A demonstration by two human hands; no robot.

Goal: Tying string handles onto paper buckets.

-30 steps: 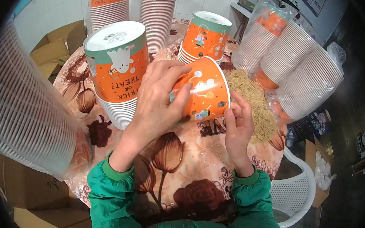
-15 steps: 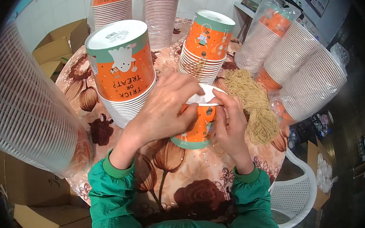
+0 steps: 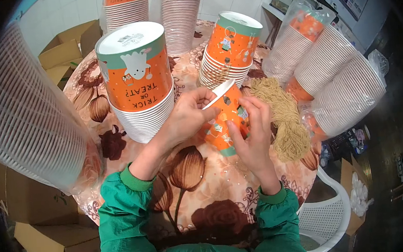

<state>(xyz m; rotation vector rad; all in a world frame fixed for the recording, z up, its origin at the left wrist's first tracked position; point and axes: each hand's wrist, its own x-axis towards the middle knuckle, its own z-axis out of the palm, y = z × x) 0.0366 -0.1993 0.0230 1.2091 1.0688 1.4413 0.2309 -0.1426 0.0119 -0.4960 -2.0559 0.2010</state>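
Between my hands is an orange paper bucket (image 3: 224,117) with a white rim and a green base band, tilted above the table. My left hand (image 3: 182,118) pinches its rim, fingertips inside the mouth and thumb outside. Along the other side, my right hand (image 3: 253,138) holds the wall between thumb and fingers. A bundle of tan cord (image 3: 284,119) lies to the right of that hand. Behind the bucket stands a short upside-down stack of matching buckets (image 3: 230,41), with twisted golden cords (image 3: 216,72) against its rims. A larger upside-down stack (image 3: 136,79) stands left of my hands.
Tall bagged bucket stacks stand at the left (image 3: 35,120), and others lean at the right (image 3: 322,64). More stacks (image 3: 181,23) rise at the back. A flowered cloth (image 3: 193,197) covers the round table. Cardboard boxes (image 3: 54,237) and a white chair (image 3: 324,216) flank it.
The bucket has tipped, its mouth turning up and to the left. My left hand has shifted to the rim's left side, and my right hand has moved from the rim onto the wall.
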